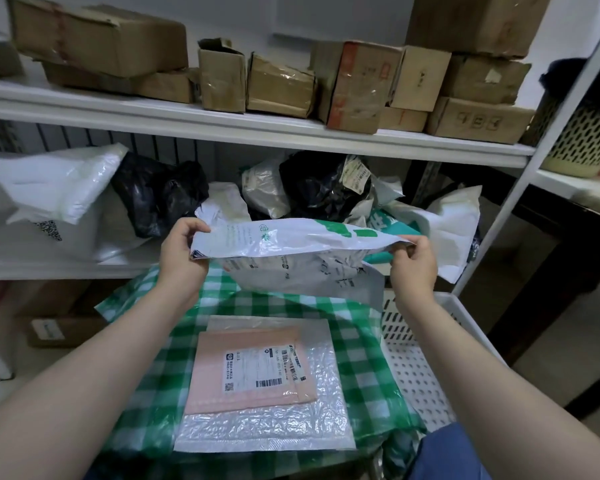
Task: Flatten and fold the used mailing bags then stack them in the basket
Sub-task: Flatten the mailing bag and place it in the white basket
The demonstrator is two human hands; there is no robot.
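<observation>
White bag [291, 244] in two hands [179, 252] [414, 268]; two mailers [253, 368] [267, 431] stacked.

The bag [291, 237] was white with green print and solid green blocks. The cloth [354, 341] was a green-and-white check. The mailer [250, 368] was pale pink, its label [257, 372] white with black barcodes. The bubble sleeve [264, 431] was silvery-clear. The basket [416, 375] was white, patterned with holes. The sacks [160, 195] were black, the boxes [101, 36] brown and the shelf [222, 126] white.

Left hand [181, 252] and right hand [413, 265] pinch white-green mailing bag [291, 242] ends; basket [420, 368] below.
</observation>
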